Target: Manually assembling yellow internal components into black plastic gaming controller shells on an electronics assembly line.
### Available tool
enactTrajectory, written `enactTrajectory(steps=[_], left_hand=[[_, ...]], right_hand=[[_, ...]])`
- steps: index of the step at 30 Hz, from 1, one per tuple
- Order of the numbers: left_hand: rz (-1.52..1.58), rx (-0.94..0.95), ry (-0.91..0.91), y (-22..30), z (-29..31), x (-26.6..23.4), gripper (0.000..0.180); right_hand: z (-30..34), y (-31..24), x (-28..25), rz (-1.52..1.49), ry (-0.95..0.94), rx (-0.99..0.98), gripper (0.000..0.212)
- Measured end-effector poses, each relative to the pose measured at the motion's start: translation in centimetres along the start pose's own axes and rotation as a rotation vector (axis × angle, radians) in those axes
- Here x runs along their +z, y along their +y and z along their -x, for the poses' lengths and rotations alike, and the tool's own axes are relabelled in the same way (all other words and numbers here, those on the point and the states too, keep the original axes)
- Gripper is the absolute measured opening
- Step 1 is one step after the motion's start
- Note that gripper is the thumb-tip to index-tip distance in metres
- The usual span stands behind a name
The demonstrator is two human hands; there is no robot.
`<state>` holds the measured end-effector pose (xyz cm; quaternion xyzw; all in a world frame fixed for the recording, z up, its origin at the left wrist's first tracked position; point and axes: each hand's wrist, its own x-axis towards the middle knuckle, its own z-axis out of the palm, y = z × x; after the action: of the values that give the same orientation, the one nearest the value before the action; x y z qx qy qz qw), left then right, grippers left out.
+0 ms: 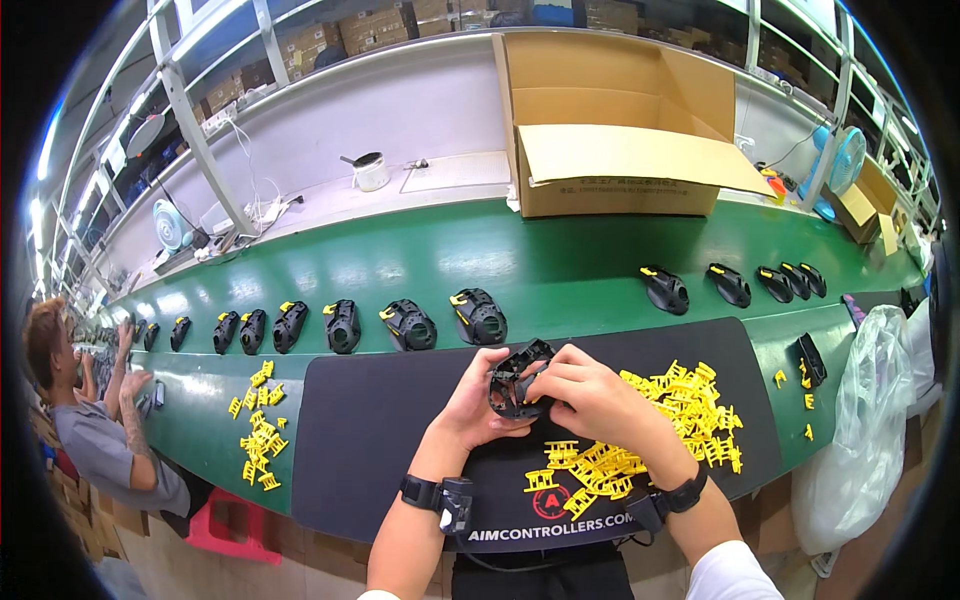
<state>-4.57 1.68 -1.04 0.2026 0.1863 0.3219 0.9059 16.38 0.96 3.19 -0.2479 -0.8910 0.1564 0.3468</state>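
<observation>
Above the dark mat (390, 430), my left hand (470, 400) grips a black plastic mouse shell (508, 402), its hollow side partly in view. My right hand (590, 395) is closed, with fingertips pressed into the shell's opening; whatever they pinch there is hidden. Beneath and beside my right forearm lies a heap of small yellow plastic pieces (700, 405), spreading toward the mat's front edge. Beyond the mat, black shells with yellow parts, such as this one (480, 317), stand in a row on the green bench (570, 255).
An open cardboard box (620, 200) stands at the back. More yellow pieces (262, 440) lie left of the mat. At the right are a black part (811, 360) and a clear plastic bag (855, 440). Another person (110, 430) works at the far left.
</observation>
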Motion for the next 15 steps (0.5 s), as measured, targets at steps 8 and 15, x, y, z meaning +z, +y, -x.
enactTrajectory(steps=[8, 15], left_hand=[[-0.314, 0.182, 0.325, 1.9, 1.0, 2.7, 0.044], [-1.261, 0.46, 0.849, 5.9, 2.8, 11.9, 0.07]], right_hand=[[-0.6, -0.7, -0.4, -0.175, 0.055, 0.05, 0.032], [1.6, -2.5, -1.0, -0.028, -0.494, -0.006, 0.03]])
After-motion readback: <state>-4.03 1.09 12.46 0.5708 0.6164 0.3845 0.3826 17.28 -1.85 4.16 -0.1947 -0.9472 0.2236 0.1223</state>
